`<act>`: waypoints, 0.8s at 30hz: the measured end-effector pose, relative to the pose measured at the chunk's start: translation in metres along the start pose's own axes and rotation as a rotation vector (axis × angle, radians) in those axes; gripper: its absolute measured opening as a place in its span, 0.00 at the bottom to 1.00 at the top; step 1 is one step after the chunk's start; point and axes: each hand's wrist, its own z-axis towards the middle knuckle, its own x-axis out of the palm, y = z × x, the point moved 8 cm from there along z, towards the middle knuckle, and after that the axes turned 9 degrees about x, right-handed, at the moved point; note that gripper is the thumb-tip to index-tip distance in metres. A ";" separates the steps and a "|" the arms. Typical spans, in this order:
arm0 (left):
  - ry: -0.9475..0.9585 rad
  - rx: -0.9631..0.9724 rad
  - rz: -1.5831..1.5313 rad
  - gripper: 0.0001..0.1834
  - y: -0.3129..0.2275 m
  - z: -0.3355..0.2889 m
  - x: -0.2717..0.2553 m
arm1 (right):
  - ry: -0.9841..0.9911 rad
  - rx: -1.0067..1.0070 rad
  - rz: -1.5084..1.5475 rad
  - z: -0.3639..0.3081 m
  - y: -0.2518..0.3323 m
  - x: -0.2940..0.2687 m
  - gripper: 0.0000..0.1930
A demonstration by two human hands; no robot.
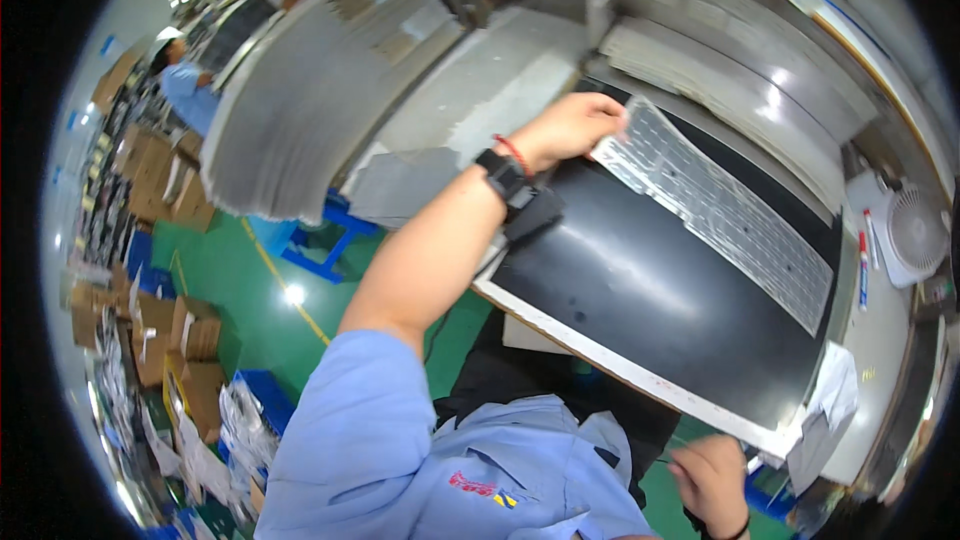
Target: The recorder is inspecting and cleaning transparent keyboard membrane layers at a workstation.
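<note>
My left hand (578,126) pinches the far left corner of a thin, translucent keyboard membrane (735,210) patterned with key-like outlines. The membrane slants across a black flat sheet (640,275), its left end lifted and its right end near the sheet's right edge. A dark watch and a red cord are on my left wrist. My right hand (715,480) is off the near edge of the bench, at the lower right. Its fingers are half curled and apart, a little blurred, with nothing visible in them.
Stacked pale sheets (730,80) stand behind the work surface. A small white fan (912,235) and marker pens (863,270) lie to the right, above a white cloth (835,380). A large grey sheet stack (310,90) and cardboard boxes (155,175) are left, near another person (187,90).
</note>
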 end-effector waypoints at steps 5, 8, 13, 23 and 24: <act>-0.027 -0.072 -0.040 0.12 -0.004 -0.008 0.001 | 0.240 0.539 0.046 -0.055 -0.102 0.136 0.28; -0.008 -0.084 0.057 0.13 -0.006 -0.006 0.001 | 0.197 0.884 -0.123 -0.095 -0.162 0.197 0.45; -0.030 -0.092 -0.002 0.12 -0.001 -0.008 -0.007 | 0.146 1.049 0.451 -0.086 -0.207 0.225 0.48; -0.004 -0.139 -0.055 0.09 -0.004 -0.010 -0.004 | 0.396 0.949 0.514 -0.056 -0.133 0.140 0.17; -0.004 -0.140 -0.048 0.09 -0.004 -0.008 -0.003 | 0.364 0.794 0.617 -0.044 -0.109 0.121 0.14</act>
